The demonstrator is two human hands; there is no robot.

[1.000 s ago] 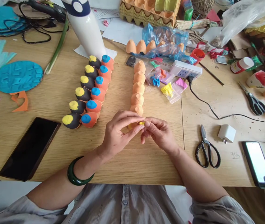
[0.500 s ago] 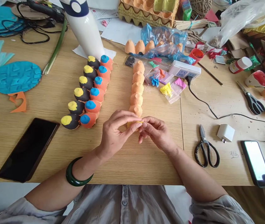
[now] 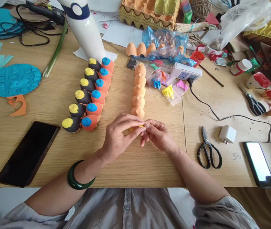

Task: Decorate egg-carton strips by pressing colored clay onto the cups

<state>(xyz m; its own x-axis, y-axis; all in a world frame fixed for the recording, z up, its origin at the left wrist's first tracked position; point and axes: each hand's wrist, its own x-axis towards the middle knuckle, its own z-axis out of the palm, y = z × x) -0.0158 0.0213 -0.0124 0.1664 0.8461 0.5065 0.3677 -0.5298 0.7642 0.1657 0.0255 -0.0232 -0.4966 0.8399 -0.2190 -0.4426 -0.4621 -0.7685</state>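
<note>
My left hand [image 3: 120,136] and my right hand [image 3: 158,136] meet over the wooden table [image 3: 54,105], both pinched on a small lump of yellow clay [image 3: 140,126] between the fingertips. They hover at the near end of a plain orange egg-carton strip [image 3: 137,92] of several cups, whose nearest cup is partly hidden by my fingers. To the left lies a painted double strip [image 3: 90,95]: black cups with yellow tops and orange cups with blue tops. A green bangle [image 3: 77,181] circles my left wrist.
Black scissors [image 3: 208,151] and a white charger [image 3: 227,134] lie to the right, beside a lit phone [image 3: 258,163]. A dark phone [image 3: 28,154] rests at the left. Small clay bags [image 3: 171,90], a power strip [image 3: 185,71], a white bottle [image 3: 85,28] and egg trays [image 3: 149,12] stand behind.
The hands stay pinched together on the yellow clay, fingers shifting slightly. The view has drifted a little, so everything sits slightly lower-left.
</note>
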